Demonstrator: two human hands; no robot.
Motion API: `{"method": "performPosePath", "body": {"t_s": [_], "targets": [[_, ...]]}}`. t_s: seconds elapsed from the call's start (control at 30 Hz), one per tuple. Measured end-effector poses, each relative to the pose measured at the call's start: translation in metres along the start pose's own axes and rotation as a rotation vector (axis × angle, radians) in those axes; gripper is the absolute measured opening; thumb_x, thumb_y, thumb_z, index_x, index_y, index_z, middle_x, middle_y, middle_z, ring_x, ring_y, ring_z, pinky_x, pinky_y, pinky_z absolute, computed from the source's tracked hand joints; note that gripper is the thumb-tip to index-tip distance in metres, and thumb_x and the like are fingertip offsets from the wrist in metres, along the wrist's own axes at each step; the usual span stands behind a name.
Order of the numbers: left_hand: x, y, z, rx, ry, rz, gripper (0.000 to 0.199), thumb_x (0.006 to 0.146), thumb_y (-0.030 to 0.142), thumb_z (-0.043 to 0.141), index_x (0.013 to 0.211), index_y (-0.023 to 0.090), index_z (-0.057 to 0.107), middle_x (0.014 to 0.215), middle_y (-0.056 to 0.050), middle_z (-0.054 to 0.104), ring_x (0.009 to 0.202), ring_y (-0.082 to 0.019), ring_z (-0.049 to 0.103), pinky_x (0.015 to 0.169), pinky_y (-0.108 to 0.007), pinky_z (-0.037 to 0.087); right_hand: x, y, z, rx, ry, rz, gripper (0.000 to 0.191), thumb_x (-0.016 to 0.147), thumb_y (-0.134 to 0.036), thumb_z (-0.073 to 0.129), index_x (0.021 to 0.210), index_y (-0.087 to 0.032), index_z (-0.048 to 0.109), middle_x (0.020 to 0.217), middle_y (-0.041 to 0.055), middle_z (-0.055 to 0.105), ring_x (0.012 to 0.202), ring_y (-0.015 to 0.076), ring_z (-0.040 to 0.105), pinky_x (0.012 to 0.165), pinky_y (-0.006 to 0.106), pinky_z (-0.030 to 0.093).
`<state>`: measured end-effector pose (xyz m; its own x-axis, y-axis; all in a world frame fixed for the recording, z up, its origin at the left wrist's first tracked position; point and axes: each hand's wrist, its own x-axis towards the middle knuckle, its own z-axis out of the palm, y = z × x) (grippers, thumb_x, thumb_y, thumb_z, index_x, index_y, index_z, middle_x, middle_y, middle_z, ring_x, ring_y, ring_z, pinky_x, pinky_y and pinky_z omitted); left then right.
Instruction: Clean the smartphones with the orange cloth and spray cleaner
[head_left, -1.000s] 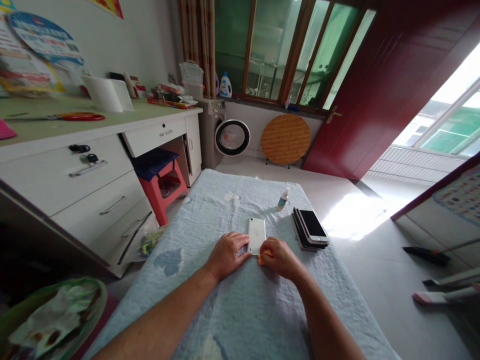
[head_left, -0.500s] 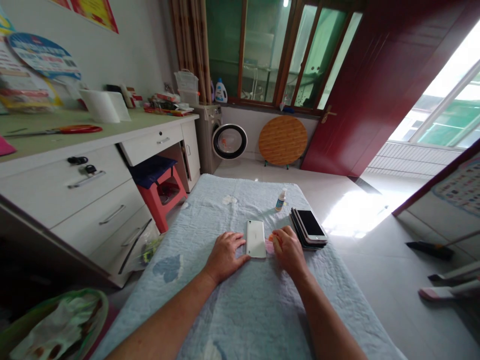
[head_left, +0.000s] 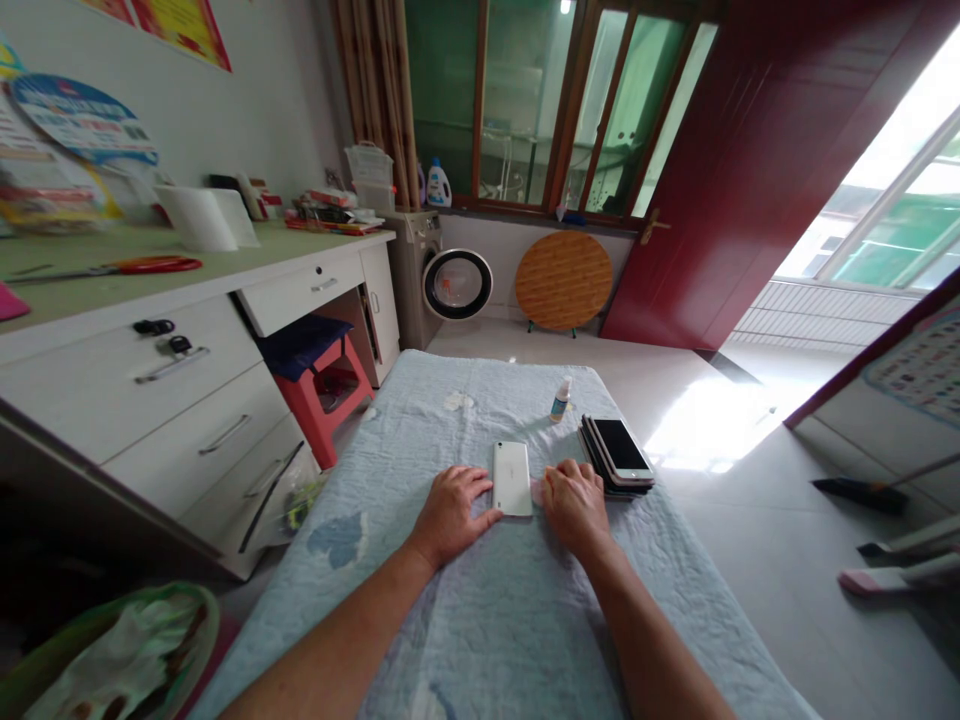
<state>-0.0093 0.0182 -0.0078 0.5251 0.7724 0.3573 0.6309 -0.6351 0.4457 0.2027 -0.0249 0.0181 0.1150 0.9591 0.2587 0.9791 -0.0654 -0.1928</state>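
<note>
A white phone (head_left: 511, 480) lies back side up on the light blue quilted cover (head_left: 480, 620). At its left edge rests my left hand (head_left: 451, 510), fingers spread, the thumb by the lower corner and fingertips at the side. Just right of the phone, my right hand (head_left: 576, 503) is curled down on the cover with its fingers bent. A bit of orange shows at its fingertips, mostly hidden, beside a small pink patch. A stack of phones (head_left: 619, 455), a white-fronted one on top, sits beyond my right hand. Behind stands a small spray bottle (head_left: 560, 400).
On the left are a white desk (head_left: 315, 280) with drawers, a red stool (head_left: 330, 390) and a green basket (head_left: 206, 625). A washing machine (head_left: 420, 240) with its door open and a round wooden tabletop (head_left: 564, 280) stand at the back, near a red door (head_left: 697, 180).
My right hand has turned flatter and lowered over the orange thing, which is now mostly covered. My left hand and the white phone stay in place.
</note>
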Motion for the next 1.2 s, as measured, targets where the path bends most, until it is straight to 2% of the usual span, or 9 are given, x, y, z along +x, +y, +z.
{"method": "performPosePath", "body": {"t_s": [0.17, 0.23, 0.33, 0.4, 0.57, 0.77, 0.97, 1.1, 1.2], "targets": [[0.001, 0.003, -0.001, 0.006, 0.002, 0.002, 0.034, 0.078, 0.041, 0.068, 0.106, 0.021, 0.067, 0.116, -0.007, 0.065, 0.108, -0.026, 0.054, 0.097, -0.044, 0.040, -0.005, -0.013, -0.006, -0.026, 0.176, -0.022, 0.013, 0.085, -0.023, 0.055, 0.090, -0.020, 0.067, 0.112, 0.0094, 0.061, 0.109, 0.0283, 0.044, 0.097, 0.045, 0.026], [0.001, 0.005, -0.002, 0.006, 0.005, 0.013, 0.034, 0.079, 0.040, 0.067, 0.106, 0.021, 0.066, 0.113, -0.007, 0.065, 0.106, -0.026, 0.055, 0.096, -0.043, 0.040, -0.007, -0.022, -0.008, 0.020, 0.216, -0.086, 0.018, 0.085, -0.018, 0.053, 0.099, -0.020, 0.065, 0.122, 0.0078, 0.058, 0.113, 0.0275, 0.042, 0.099, 0.043, 0.026], [0.001, 0.007, -0.003, 0.007, -0.004, 0.038, 0.031, 0.080, 0.040, 0.065, 0.105, 0.021, 0.065, 0.107, -0.006, 0.066, 0.102, -0.024, 0.055, 0.094, -0.041, 0.040, -0.013, -0.039, -0.005, 0.107, 0.128, -0.219, 0.023, 0.088, -0.013, 0.046, 0.101, -0.020, 0.063, 0.118, 0.0070, 0.059, 0.104, 0.0222, 0.048, 0.091, 0.034, 0.035], [0.000, 0.008, -0.004, 0.008, -0.002, 0.045, 0.030, 0.083, 0.042, 0.062, 0.104, 0.021, 0.065, 0.104, -0.006, 0.066, 0.099, -0.024, 0.055, 0.092, -0.040, 0.040, -0.016, -0.048, 0.000, 0.107, 0.044, -0.237, 0.022, 0.088, -0.012, 0.045, 0.098, -0.020, 0.062, 0.111, 0.0082, 0.060, 0.097, 0.0215, 0.050, 0.084, 0.032, 0.038], [0.001, 0.009, -0.005, 0.020, -0.014, 0.051, 0.032, 0.084, 0.045, 0.058, 0.103, 0.020, 0.066, 0.103, -0.006, 0.065, 0.098, -0.024, 0.054, 0.091, -0.040, 0.040, -0.019, -0.057, 0.011, 0.039, -0.039, -0.089, 0.017, 0.088, -0.018, 0.048, 0.100, -0.019, 0.060, 0.097, 0.0101, 0.060, 0.090, 0.0230, 0.052, 0.082, 0.034, 0.038], [0.001, 0.010, -0.005, 0.033, -0.031, 0.067, 0.031, 0.087, 0.042, 0.055, 0.107, 0.021, 0.065, 0.104, -0.006, 0.064, 0.100, -0.024, 0.053, 0.092, -0.041, 0.040, -0.018, -0.054, 0.013, 0.123, -0.024, 0.025, 0.024, 0.085, -0.023, 0.050, 0.107, -0.019, 0.061, 0.100, 0.0108, 0.061, 0.094, 0.0245, 0.054, 0.086, 0.035, 0.038], [0.000, 0.009, -0.002, 0.060, -0.007, 0.084, 0.032, 0.087, 0.046, 0.056, 0.103, 0.019, 0.065, 0.103, -0.007, 0.063, 0.099, -0.025, 0.053, 0.092, -0.041, 0.040, -0.010, -0.038, 0.023, 0.487, 0.021, 0.089, 0.036, 0.078, -0.019, 0.049, 0.112, -0.015, 0.062, 0.109, 0.0120, 0.063, 0.104, 0.0250, 0.055, 0.094, 0.036, 0.041], [-0.001, 0.011, -0.002, 0.072, -0.024, 0.084, 0.031, 0.086, 0.046, 0.057, 0.102, 0.019, 0.064, 0.102, -0.007, 0.063, 0.098, -0.024, 0.053, 0.090, -0.041, 0.040, -0.004, -0.039, 0.030, 0.780, 0.098, 0.193, 0.045, 0.072, -0.022, 0.052, 0.116, -0.015, 0.058, 0.109, 0.0105, 0.061, 0.084, 0.0190, 0.060, 0.078, 0.032, 0.050], [-0.001, 0.014, -0.004, 0.077, -0.036, 0.085, 0.028, 0.087, 0.042, 0.057, 0.104, 0.021, 0.064, 0.100, -0.006, 0.062, 0.097, -0.024, 0.053, 0.090, -0.041, 0.040, -0.004, -0.049, 0.031, 0.968, 0.088, 0.255, 0.055, 0.071, -0.026, 0.056, 0.124, -0.015, 0.050, 0.106, 0.0090, 0.061, 0.073, 0.0156, 0.060, 0.069, 0.029, 0.051]]}}
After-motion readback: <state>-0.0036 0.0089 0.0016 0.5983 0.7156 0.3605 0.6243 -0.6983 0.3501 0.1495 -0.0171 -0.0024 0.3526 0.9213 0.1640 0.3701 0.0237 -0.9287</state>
